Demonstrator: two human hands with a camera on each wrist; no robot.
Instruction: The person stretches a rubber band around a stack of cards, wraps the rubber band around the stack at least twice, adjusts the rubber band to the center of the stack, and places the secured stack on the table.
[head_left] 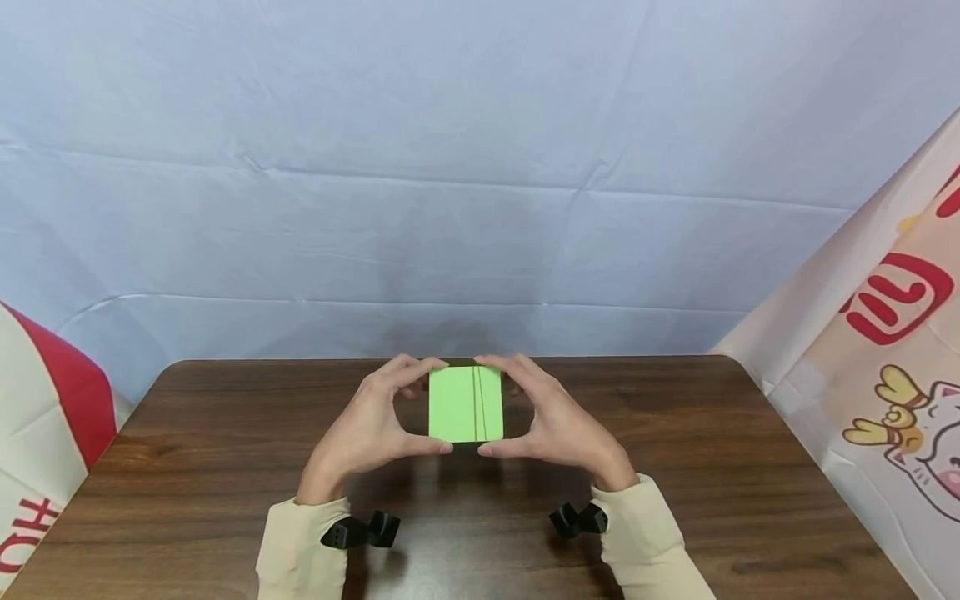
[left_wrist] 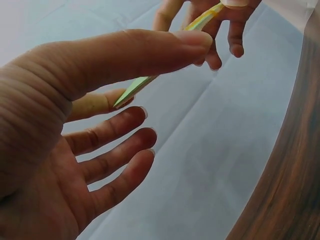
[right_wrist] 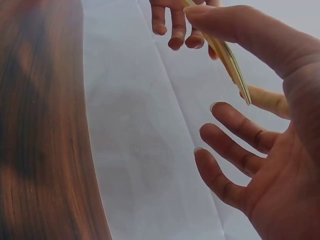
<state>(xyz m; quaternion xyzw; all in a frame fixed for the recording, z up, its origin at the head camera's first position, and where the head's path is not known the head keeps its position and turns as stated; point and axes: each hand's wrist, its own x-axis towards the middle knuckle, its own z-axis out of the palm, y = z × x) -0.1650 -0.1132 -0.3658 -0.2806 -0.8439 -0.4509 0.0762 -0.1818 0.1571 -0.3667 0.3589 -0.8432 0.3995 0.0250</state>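
A thin stack of square green paper (head_left: 452, 404) is held up in both hands, over the far half of the table. A rubber band (head_left: 481, 404) runs round it in two lines, right of its middle. My left hand (head_left: 366, 427) pinches the left part between thumb and index finger at the near and far edges. The right hand (head_left: 564, 427) grips the right part likewise. In the left wrist view the green stack (left_wrist: 134, 92) shows edge-on, tilted, with the other fingers spread beneath. The right wrist view shows the layered edge of the stack (right_wrist: 234, 70).
A dark brown wooden table (head_left: 225, 483) lies below the hands. A pale cloth backdrop (head_left: 480, 167) hangs behind its far edge. Printed cloths stand at the left (head_left: 45, 417) and right (head_left: 900, 350). Black wrist devices (head_left: 360, 531) are on both sleeves.
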